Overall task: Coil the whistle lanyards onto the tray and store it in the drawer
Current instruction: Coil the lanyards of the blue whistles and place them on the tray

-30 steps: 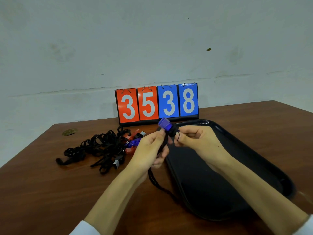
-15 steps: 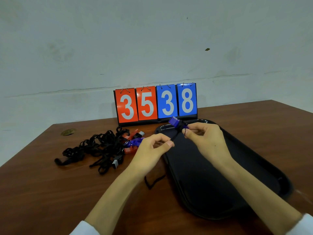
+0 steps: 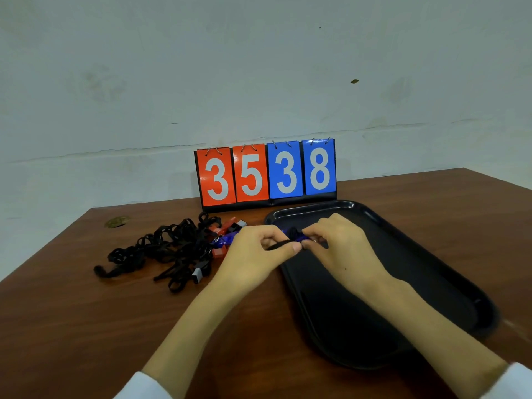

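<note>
A black tray (image 3: 426,272) lies on the right half of the brown table. Over its near-left corner, my right hand (image 3: 342,249) pinches a purple whistle (image 3: 302,239) with its black lanyard (image 3: 293,233) bunched around it. My left hand (image 3: 256,251) pinches the loose end of that lanyard (image 3: 277,246) between thumb and forefinger, right beside the whistle. Left of the tray sits a tangled pile of black lanyards (image 3: 169,249) with red and purple whistles (image 3: 224,230) at its right edge. No drawer is in view.
A flip scoreboard (image 3: 266,174) reading 35 and 38 stands at the back of the table against the wall, just behind the tray. The brown table (image 3: 86,326) reaches to the frame's bottom; its left edge runs diagonally past the lanyard pile.
Both hands have come down and together over the tray's near-left corner. The lanyard tail that hung to the table has been gathered up around the whistle.
</note>
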`<state>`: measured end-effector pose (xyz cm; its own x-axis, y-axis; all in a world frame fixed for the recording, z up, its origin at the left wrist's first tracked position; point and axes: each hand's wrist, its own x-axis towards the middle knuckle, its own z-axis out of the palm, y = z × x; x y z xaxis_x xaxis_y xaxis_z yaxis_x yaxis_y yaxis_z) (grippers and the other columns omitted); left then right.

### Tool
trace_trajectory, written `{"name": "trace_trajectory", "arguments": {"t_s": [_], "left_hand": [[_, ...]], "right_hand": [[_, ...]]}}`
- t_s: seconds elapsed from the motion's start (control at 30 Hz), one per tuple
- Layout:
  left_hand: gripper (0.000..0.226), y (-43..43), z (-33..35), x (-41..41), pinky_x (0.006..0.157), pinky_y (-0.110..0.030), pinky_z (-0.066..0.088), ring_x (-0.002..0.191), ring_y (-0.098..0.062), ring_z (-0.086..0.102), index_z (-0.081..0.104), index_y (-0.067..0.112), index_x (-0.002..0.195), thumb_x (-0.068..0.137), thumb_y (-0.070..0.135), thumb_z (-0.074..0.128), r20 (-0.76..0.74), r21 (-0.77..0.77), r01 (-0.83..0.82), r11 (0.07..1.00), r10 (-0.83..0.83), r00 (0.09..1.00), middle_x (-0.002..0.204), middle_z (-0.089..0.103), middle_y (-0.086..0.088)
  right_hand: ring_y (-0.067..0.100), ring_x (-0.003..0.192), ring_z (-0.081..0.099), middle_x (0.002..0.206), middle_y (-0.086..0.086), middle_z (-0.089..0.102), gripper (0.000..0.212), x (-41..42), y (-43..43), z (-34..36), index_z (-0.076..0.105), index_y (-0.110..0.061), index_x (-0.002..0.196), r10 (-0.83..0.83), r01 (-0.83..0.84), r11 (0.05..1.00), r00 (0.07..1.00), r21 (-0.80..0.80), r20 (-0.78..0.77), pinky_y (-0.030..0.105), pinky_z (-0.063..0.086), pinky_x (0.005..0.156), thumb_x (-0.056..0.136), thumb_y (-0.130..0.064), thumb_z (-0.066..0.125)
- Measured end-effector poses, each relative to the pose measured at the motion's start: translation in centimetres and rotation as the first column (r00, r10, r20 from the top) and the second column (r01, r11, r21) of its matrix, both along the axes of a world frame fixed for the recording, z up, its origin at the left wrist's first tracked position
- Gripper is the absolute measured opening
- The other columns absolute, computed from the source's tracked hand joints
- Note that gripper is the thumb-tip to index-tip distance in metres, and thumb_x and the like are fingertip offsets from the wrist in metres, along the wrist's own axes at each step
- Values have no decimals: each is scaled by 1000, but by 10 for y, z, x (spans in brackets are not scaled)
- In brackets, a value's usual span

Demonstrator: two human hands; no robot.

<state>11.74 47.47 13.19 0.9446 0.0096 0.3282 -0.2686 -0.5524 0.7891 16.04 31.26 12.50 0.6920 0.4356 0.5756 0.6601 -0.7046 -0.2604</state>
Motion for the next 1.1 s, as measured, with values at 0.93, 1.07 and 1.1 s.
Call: {"name": "trace_trajectory", "arguments": {"t_s": [0.93, 1.07, 1.1], "left_hand": [[31, 10, 3, 3, 37, -15, 25, 35, -5, 30, 64, 8, 82, 98, 22, 42, -157, -284, -17, 959, -29, 987, 46, 42, 2], [27, 7, -3, 4, 39, -11, 28, 36, 0, 35, 65, 14, 81, 97, 24, 45, -69, -223, -4, 975, -12, 998, 52, 46, 3], [25, 6, -4, 4, 40, -10, 30, 37, 0, 37, 66, 16, 83, 97, 24, 46, -62, -187, -1, 982, -11, 998, 53, 46, 3]], "right_hand": [[4, 89, 66, 90, -4, 73, 21, -10, 10, 9, 71, -19, 99, 431, -161, 806, 819, 569, -379, 20, 52, 83, 83, -7, 65], [-2, 82, 65, 82, -7, 72, 17, -10, 11, 8, 70, -24, 91, 392, -17, 732, 828, 681, -400, 13, 49, 76, 84, -10, 63], [-3, 80, 64, 80, -8, 71, 17, -8, 11, 7, 69, -25, 91, 351, 28, 732, 841, 681, -412, 12, 48, 75, 84, -12, 63]]}}
